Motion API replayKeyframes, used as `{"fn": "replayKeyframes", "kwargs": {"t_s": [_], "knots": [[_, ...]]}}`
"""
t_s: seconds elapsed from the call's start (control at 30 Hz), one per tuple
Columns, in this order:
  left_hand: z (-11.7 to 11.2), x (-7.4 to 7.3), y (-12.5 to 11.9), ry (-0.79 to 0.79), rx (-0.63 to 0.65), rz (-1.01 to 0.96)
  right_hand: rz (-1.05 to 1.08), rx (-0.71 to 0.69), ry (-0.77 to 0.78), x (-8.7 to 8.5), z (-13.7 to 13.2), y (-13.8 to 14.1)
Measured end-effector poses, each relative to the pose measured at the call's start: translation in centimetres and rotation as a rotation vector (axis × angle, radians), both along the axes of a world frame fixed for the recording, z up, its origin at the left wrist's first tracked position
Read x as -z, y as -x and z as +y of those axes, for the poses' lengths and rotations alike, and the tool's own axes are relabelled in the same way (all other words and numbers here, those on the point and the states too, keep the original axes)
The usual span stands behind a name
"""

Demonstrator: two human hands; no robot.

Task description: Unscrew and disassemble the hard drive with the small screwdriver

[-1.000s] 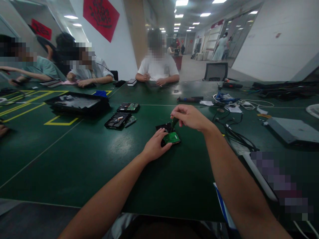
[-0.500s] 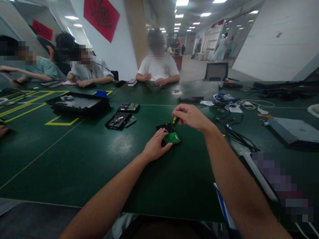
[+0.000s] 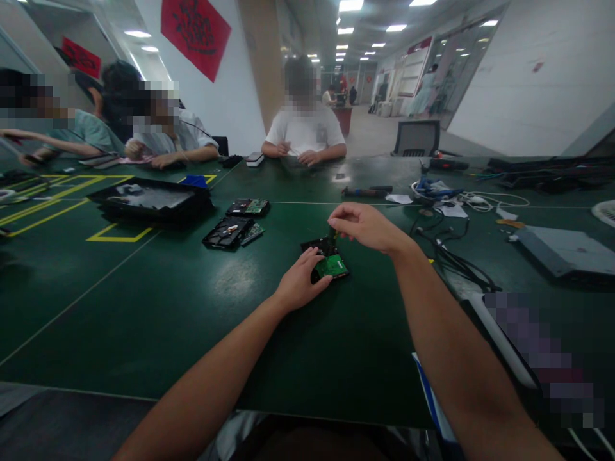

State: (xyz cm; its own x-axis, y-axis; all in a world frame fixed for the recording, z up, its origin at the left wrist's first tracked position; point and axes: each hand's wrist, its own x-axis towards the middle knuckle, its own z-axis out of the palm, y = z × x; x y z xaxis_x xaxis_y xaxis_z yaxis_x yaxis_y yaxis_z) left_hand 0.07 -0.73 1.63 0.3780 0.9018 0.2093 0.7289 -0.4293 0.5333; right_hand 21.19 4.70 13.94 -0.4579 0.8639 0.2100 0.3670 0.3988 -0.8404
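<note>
A small black hard drive [image 3: 321,246] with a green circuit board [image 3: 332,265] on top lies on the green table [image 3: 144,307] in front of me. My left hand [image 3: 300,282] grips its near left side, fingers curled over the edge. My right hand [image 3: 362,225] hovers just above the drive's far end, fingers pinched on a small screwdriver [image 3: 332,235] whose tip points down at the board. Most of the screwdriver is hidden by my fingers.
Two more opened drives [image 3: 227,232] [image 3: 248,207] and a black tray [image 3: 148,200] lie to the left. Cables [image 3: 449,256], tools and a grey box [image 3: 562,251] crowd the right. Three people sit along the far and left edges, hands on the table.
My right hand has turned slightly over the drive, so the screwdriver's yellow handle, visible half a second ago, is now covered. My left hand and the drive stay put.
</note>
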Motion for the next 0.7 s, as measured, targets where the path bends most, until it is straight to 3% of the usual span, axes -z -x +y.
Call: {"fn": "replayKeyframes", "kwargs": {"t_s": [0.13,0.47,0.57,0.7], "knots": [[0.12,0.22,0.00,-0.012,0.006,-0.004,-0.063,0.099,-0.006,0.12,0.18,-0.02],[-0.05,-0.09,-0.10,-0.010,0.004,-0.014,0.059,-0.092,0.127,0.18,-0.06,0.44],[-0.05,-0.03,-0.09,-0.013,0.000,-0.014,0.030,-0.093,0.044,0.08,-0.03,0.37],[-0.11,-0.15,-0.09,-0.015,0.005,-0.011,-0.017,0.031,-0.071,0.23,0.27,0.18]]}}
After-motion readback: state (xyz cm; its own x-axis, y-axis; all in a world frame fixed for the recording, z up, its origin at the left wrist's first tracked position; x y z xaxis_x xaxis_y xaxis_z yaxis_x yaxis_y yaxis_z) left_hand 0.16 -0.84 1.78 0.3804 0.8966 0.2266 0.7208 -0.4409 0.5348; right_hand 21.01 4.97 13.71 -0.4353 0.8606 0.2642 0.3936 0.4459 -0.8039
